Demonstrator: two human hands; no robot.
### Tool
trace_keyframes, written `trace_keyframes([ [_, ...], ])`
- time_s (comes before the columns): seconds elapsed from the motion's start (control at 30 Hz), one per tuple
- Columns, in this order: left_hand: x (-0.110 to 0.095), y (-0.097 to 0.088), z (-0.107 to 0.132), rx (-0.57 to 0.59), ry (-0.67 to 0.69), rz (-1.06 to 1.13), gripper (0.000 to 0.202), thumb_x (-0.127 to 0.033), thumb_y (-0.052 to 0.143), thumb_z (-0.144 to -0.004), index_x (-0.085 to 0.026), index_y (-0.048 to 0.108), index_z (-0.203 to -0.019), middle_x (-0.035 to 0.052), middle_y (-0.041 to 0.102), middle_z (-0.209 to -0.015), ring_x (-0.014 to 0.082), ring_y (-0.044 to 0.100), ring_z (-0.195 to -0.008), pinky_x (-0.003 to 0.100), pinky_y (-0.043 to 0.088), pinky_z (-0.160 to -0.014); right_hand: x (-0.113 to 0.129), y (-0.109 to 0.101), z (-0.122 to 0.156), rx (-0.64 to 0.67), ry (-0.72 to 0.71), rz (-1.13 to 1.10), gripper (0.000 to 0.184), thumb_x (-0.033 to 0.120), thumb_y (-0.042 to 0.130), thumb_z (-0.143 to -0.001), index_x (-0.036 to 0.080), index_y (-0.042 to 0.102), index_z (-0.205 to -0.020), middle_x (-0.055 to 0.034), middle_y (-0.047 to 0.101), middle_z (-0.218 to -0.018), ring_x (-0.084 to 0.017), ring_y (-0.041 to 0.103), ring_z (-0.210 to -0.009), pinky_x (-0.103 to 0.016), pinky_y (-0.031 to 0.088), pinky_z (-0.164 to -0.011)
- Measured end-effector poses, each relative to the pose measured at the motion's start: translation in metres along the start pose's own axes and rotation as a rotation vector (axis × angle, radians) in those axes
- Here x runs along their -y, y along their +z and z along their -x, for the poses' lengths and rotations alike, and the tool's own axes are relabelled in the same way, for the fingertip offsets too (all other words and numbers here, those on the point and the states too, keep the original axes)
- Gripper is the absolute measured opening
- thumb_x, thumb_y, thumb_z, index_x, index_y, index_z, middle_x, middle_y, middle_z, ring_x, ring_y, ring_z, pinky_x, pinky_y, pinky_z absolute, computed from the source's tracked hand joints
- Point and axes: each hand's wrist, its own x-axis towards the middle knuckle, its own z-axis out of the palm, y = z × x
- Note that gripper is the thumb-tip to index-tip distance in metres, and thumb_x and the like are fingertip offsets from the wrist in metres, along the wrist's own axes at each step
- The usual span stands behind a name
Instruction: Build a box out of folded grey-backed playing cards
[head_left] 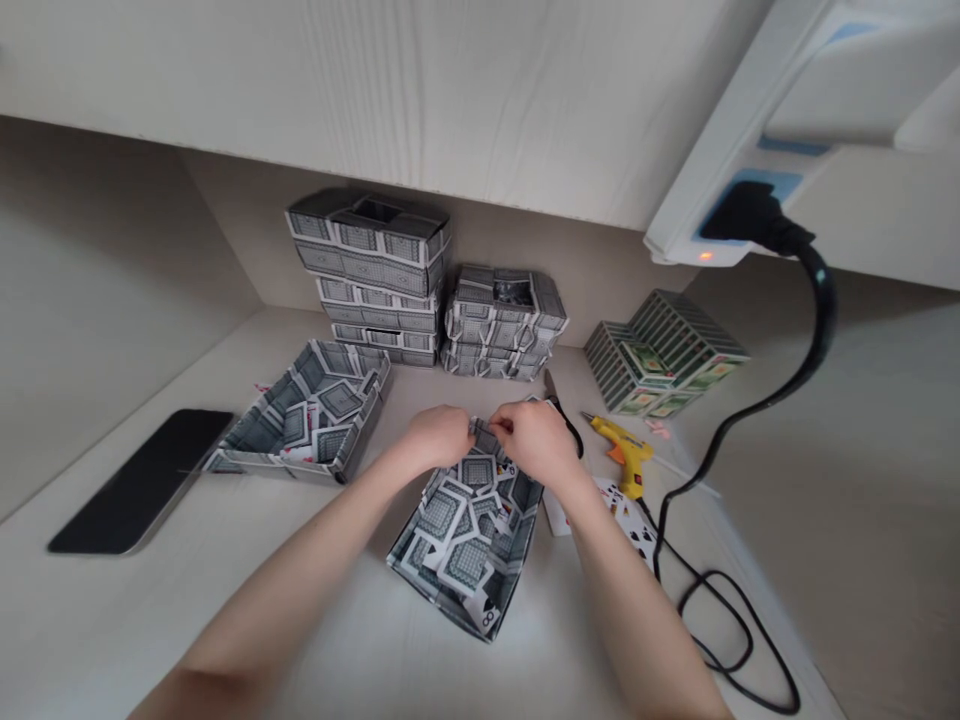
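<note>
A long open box made of grey-backed playing cards (459,598) lies in front of me, with loose cards (465,565) spread inside it, one showing an eight of spades. At the box's far end, my left hand (444,437) has its fingers closed on a playing card (484,432). My right hand (534,440) pinches the same spot from the other side, thumb and fingertips together. The fingers partly cover this card, so I cannot tell whether it is loose or part of the box. To the left stands a second open card box (351,470), also holding loose cards.
A black phone (142,482) lies far left. Stacked card boxes (382,270) and a shorter stack (502,320) stand at the back. On the right are green card packs (667,350), a yellow glue gun (626,455), face-up cards (637,530), a black cord (750,405) and a power strip (697,240).
</note>
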Motion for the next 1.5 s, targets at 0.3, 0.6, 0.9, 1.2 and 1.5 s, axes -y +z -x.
trace_keyframes([
  [0.3,-0.002,-0.004,0.000,0.035,-0.002,0.007,0.037,-0.032,0.034,-0.076,-0.014,0.063,-0.090,0.0170,0.065,-0.093,0.0256,0.062,-0.085,0.032,0.047,-0.066,-0.003,0.003,-0.001,-0.012,0.052,-0.048,0.019,0.026,0.048,-0.077,0.023,0.067,-0.080,-0.0040,0.068,-0.079,-0.017,0.061,-0.078,-0.024,0.039,-0.066],
  [0.6,-0.003,-0.001,-0.001,0.013,0.009,-0.001,0.037,-0.031,0.034,-0.075,-0.013,0.064,-0.086,0.0174,0.066,-0.089,0.0265,0.062,-0.083,0.032,0.047,-0.064,0.011,0.006,0.002,-0.041,0.190,0.052,0.022,0.022,0.045,-0.076,0.019,0.067,-0.079,-0.0110,0.067,-0.080,-0.023,0.062,-0.080,-0.029,0.041,-0.065],
  [0.9,-0.006,0.000,-0.001,0.000,-0.007,0.022,0.036,-0.031,0.034,-0.076,-0.013,0.064,-0.087,0.0171,0.066,-0.090,0.0260,0.062,-0.082,0.032,0.047,-0.064,0.005,0.007,-0.001,-0.055,0.053,0.022,0.020,0.023,0.045,-0.076,0.021,0.065,-0.077,-0.0067,0.067,-0.080,-0.020,0.061,-0.079,-0.026,0.040,-0.066],
  [1.2,-0.009,0.005,-0.001,-0.058,-0.031,0.023,0.035,-0.030,0.034,-0.078,-0.015,0.064,-0.083,0.0146,0.066,-0.087,0.0234,0.062,-0.081,0.028,0.047,-0.064,0.010,0.010,-0.002,-0.059,0.056,0.136,0.022,0.025,0.044,-0.077,0.018,0.064,-0.076,-0.0097,0.067,-0.076,-0.022,0.062,-0.076,-0.027,0.039,-0.063],
  [1.5,-0.009,0.008,-0.002,-0.187,0.049,0.131,0.027,-0.024,0.045,-0.074,-0.021,0.059,-0.098,0.0085,0.066,-0.090,0.0202,0.061,-0.086,0.026,0.045,-0.070,-0.001,0.006,-0.004,-0.001,0.036,0.002,0.022,0.029,0.046,-0.079,0.022,0.067,-0.083,-0.0062,0.068,-0.082,-0.018,0.061,-0.079,-0.025,0.038,-0.066],
])
